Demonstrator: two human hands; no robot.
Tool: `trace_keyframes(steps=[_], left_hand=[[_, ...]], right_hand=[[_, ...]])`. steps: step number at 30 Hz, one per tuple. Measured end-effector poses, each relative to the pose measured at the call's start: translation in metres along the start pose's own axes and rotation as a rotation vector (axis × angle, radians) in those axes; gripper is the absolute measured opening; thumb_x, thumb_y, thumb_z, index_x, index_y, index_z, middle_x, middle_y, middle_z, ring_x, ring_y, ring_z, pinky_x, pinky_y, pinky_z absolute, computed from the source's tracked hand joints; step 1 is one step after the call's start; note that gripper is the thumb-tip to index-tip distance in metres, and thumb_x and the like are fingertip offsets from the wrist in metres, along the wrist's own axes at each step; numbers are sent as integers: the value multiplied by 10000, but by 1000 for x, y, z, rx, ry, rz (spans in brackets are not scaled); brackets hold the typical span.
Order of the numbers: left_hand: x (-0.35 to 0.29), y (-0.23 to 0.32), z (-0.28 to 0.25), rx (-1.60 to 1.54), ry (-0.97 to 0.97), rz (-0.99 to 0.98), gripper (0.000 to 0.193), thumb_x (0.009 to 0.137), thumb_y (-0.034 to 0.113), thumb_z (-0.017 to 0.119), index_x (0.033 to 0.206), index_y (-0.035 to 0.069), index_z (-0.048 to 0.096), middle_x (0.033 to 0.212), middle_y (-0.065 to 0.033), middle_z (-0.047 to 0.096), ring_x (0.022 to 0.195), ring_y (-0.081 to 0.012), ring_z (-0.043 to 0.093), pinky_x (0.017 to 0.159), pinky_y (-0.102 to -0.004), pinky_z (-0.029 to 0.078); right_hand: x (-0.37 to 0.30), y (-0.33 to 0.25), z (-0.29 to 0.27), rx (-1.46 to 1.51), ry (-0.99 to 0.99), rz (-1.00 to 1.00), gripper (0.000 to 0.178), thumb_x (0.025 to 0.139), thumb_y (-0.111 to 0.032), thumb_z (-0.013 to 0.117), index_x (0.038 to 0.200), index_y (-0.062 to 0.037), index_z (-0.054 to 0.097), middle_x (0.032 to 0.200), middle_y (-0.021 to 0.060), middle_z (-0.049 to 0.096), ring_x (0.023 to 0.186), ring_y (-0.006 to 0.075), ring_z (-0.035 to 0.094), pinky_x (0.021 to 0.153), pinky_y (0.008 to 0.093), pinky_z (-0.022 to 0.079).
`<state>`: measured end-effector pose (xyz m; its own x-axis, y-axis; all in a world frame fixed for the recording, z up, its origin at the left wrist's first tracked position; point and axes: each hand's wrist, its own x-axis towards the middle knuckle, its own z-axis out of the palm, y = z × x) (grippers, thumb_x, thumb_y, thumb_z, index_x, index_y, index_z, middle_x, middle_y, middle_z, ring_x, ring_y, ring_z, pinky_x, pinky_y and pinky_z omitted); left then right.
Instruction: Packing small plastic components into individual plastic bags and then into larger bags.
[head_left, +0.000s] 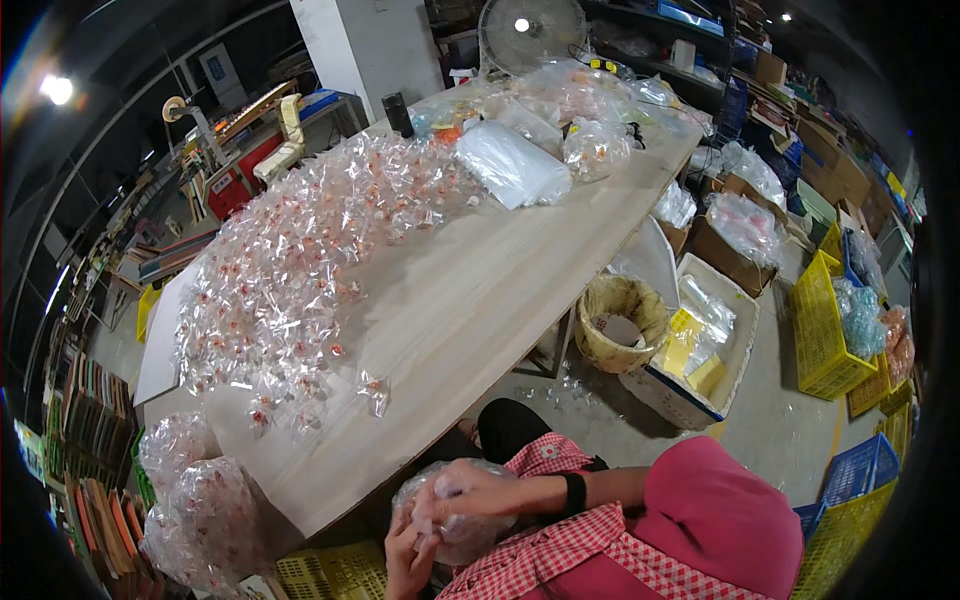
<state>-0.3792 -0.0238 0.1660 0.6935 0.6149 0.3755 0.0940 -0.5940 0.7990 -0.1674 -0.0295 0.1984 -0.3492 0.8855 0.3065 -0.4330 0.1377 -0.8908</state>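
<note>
A full clear plastic bag (470, 540) rests in my lap by the table's near edge; its contents are hard to make out. My right hand (468, 497) closes around the gathered top of the bag. Just nearer and to the left, my left hand (408, 553) has its fingers bent and pinched on the same gathered plastic. Across the left half of the table (440, 330) spreads a large heap of small clear-wrapped packets (290, 250) with orange-red bits inside. One packet (375, 392) lies apart at the heap's near side.
Filled clear bags (205, 500) stand at the table's left corner. A stack of clear plastic sleeves (515, 160) lies farther back, near a fan (530, 35). Right of the table are a lined bin (620, 330), a white foam box (690, 390) and yellow crates (825, 325).
</note>
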Motion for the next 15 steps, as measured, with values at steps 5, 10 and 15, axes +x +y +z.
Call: trace_keyframes(steps=[5,10,15], left_hand=[[-1,27,8,33,30,-348,187,969,152,523,1027,6,625,995,-155,581,894,-253,559,685,-356,442],[11,30,32,-798,516,-491,299,1035,273,450,933,11,552,667,-17,521,543,-115,454,522,-256,368],[12,6,12,-525,369,-396,290,1005,216,499,1125,-42,556,683,-6,524,547,-91,447,519,-247,358]], right_hand=[[6,10,4,37,181,280,254,992,-302,591,982,-56,655,708,-46,554,643,25,498,549,193,384],[9,17,4,289,249,383,362,1045,-364,469,1048,-39,628,683,-60,517,570,29,441,475,190,313],[-7,22,15,-4,80,-36,407,1051,-319,412,1248,14,540,891,96,665,886,197,638,797,288,500]])
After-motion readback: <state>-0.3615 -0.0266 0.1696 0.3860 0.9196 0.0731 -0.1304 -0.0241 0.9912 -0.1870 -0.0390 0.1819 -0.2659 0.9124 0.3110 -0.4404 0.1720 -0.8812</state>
